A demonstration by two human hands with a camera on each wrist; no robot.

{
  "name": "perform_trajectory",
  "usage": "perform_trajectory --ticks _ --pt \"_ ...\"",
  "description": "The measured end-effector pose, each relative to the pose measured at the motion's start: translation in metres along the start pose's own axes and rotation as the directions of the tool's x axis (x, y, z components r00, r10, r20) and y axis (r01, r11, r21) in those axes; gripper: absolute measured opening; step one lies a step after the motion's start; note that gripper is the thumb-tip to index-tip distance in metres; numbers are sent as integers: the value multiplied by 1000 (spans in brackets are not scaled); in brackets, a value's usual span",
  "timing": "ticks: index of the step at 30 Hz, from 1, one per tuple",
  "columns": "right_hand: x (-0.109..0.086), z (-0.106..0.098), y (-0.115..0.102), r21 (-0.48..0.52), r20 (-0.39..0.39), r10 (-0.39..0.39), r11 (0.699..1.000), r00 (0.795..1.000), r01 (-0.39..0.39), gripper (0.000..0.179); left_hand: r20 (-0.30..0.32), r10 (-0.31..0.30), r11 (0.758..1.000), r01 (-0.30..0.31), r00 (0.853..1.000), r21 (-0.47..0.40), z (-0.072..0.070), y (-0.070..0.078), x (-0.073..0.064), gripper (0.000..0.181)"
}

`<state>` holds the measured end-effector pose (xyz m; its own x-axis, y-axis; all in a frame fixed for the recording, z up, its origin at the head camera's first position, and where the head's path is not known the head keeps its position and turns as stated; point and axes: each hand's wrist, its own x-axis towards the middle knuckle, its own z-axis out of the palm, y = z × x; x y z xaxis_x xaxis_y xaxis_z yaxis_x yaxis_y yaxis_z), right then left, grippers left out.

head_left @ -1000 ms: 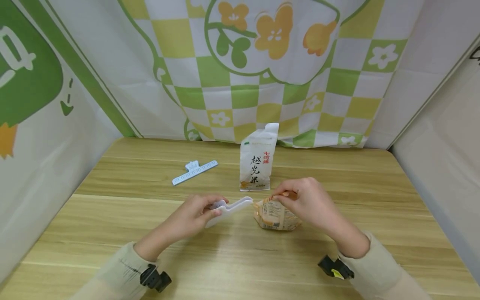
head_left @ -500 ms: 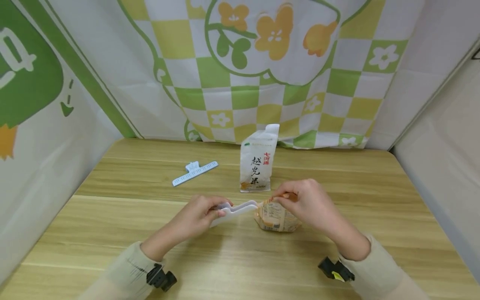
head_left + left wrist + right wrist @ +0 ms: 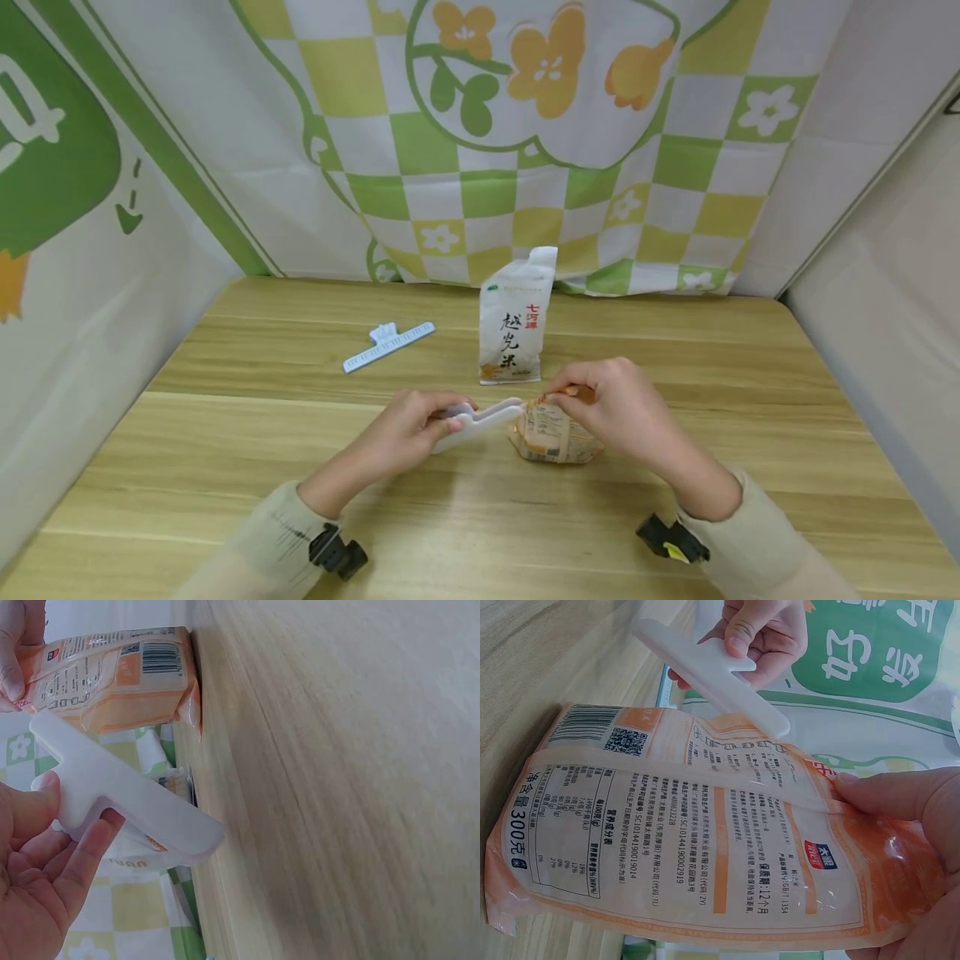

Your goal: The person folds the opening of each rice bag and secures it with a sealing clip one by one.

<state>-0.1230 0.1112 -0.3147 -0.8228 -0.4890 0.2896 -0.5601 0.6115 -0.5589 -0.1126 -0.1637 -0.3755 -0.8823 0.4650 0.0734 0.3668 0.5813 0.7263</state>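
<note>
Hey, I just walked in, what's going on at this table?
A person holds a white bag clip in the left hand, its end close to the top of an orange rice bag, which the right hand pinches. The clip isn't fastened on yet. Behind, a white rice bag stands upright, and a light-blue clip lies on the wooden table.

Booth-like workspace, printed cloth walls (image 3: pixel 517 200), wood-grain table (image 3: pixel 495 533)

Diffuse light falls evenly — a pale sheen marks the table (image 3: pixel 487 525), shadows soft.
</note>
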Motion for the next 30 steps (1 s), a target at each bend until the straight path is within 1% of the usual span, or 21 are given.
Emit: perform_trajectory --ticks 8,15,22,30 --pt "-1 2 0 14 2 -4 1000 1000 4 13 -1 -12 999 12 1000 -33 4 3 2 19" --pt "0 1 0 18 -1 -8 1000 1000 8 12 -22 -2 998 1 1000 -70 6 4 6 20" --pt "1 1 0 24 13 -6 1000 1000 6 10 -7 -20 995 19 1000 -101 7 6 8 21" --pt "1 3 1 27 2 -24 999 1000 24 10 -11 5 990 -7 1000 -139 8 14 13 21"
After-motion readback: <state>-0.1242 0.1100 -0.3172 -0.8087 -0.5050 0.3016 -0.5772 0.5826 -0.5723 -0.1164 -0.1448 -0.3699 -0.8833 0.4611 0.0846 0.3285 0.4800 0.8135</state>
